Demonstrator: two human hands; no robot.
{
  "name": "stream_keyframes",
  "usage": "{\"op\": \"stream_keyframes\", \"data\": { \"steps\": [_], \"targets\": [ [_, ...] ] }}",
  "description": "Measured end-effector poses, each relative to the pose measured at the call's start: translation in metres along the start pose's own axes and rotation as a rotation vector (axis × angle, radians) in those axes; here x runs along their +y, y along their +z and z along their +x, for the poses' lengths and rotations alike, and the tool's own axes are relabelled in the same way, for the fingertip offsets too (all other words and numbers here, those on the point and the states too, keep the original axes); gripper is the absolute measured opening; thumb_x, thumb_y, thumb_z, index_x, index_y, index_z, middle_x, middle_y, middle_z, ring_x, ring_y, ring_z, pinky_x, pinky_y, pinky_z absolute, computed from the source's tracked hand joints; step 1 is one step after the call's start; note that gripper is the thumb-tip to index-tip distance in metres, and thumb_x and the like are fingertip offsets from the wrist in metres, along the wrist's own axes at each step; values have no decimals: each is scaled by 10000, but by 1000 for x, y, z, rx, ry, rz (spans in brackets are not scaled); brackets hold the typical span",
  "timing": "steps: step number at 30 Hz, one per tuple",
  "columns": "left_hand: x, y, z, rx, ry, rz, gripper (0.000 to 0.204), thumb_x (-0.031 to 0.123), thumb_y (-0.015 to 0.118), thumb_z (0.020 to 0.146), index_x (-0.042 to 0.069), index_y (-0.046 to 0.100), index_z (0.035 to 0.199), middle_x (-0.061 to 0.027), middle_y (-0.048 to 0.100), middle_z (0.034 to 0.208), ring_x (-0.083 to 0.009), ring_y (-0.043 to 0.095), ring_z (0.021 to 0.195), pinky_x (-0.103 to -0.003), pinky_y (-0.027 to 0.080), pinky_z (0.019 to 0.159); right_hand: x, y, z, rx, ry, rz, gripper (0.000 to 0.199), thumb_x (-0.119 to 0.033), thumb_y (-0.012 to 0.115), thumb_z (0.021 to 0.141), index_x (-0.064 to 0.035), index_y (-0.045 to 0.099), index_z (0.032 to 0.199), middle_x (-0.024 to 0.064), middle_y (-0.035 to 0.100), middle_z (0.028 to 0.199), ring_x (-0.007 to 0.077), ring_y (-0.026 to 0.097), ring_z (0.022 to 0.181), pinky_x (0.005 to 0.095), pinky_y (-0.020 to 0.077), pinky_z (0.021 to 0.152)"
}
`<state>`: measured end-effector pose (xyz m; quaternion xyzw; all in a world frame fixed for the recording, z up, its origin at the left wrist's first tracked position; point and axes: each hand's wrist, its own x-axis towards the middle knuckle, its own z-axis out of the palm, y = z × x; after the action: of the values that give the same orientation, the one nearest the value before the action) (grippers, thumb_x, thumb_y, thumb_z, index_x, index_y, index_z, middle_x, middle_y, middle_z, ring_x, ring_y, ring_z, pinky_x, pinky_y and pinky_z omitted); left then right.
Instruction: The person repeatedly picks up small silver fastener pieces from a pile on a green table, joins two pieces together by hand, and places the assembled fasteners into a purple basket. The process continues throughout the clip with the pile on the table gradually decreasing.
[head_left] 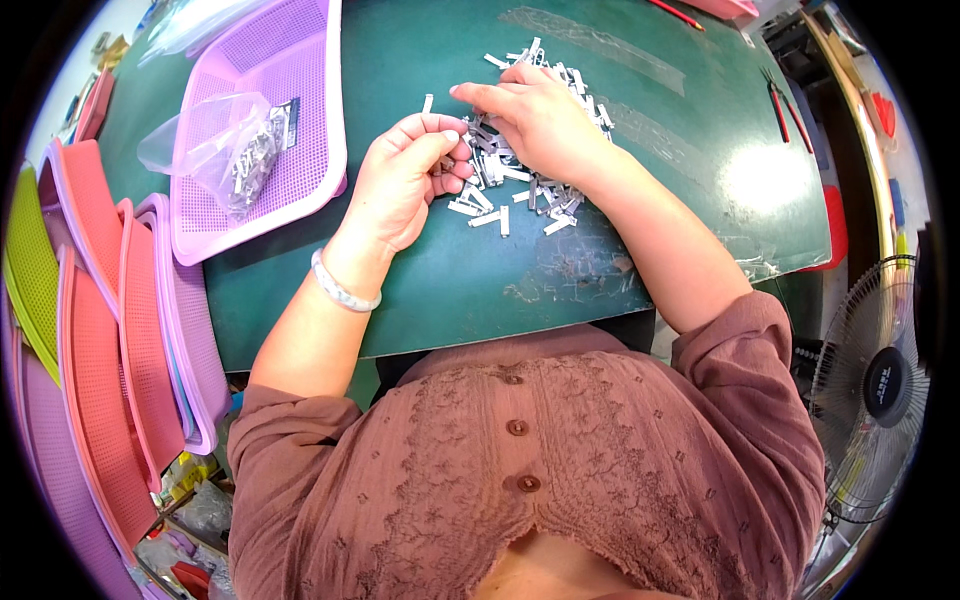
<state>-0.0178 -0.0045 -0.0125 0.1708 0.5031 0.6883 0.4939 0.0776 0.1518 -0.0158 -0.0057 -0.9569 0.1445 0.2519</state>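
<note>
A loose pile of small silvery metal pieces [485, 160], flat and strip-like, is spread on the green tabletop. At its left edge my left hand [400, 180] is closed, thumb against the curled fingers, with bits of metal showing between them. One light strip [428, 103] stands out just above its index finger; whether that strip is held or lies on the table I cannot tell. My right hand [545, 115] reaches over the pile, palm down, fingers stretched and touching the pieces. Its palm hides part of the heap.
Left of the pile, a purple perforated basket [330, 120] holds a clear plastic bag [205, 145] of similar pieces. Stacked pink baskets [95, 400] fill the left side. Red-handled pliers [778, 108] lie at the table's right. Beside me on the right stands a fan [870, 385].
</note>
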Motion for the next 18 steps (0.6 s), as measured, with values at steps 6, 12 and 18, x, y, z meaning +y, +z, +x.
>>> {"op": "stream_keyframes", "data": {
  "steps": [6,12,18],
  "targets": [
    [-2,0,1,3,-5,31,117,83,500,846,31,558,932,-32,564,754,-105,528,639,-205,424,555,7,-3,-1,20,88,201,378,0,565,712,-120,587,1071,41,618,791,233,525,806,335,440,723],
    [-1,2,0,17,-16,58,106,78,503,845,31,562,920,-26,561,737,-98,523,625,-199,419,546,6,0,-1,-17,-17,165,398,7,569,710,-118,574,1087,25,613,782,227,537,799,345,431,744],
    [-1,2,0,21,-14,73,104,82,503,848,30,564,915,-25,561,733,-96,521,621,-198,417,544,4,-1,0,-32,-42,90,379,5,575,704,-106,572,1067,27,593,745,223,542,771,350,420,748]
  ]
}}
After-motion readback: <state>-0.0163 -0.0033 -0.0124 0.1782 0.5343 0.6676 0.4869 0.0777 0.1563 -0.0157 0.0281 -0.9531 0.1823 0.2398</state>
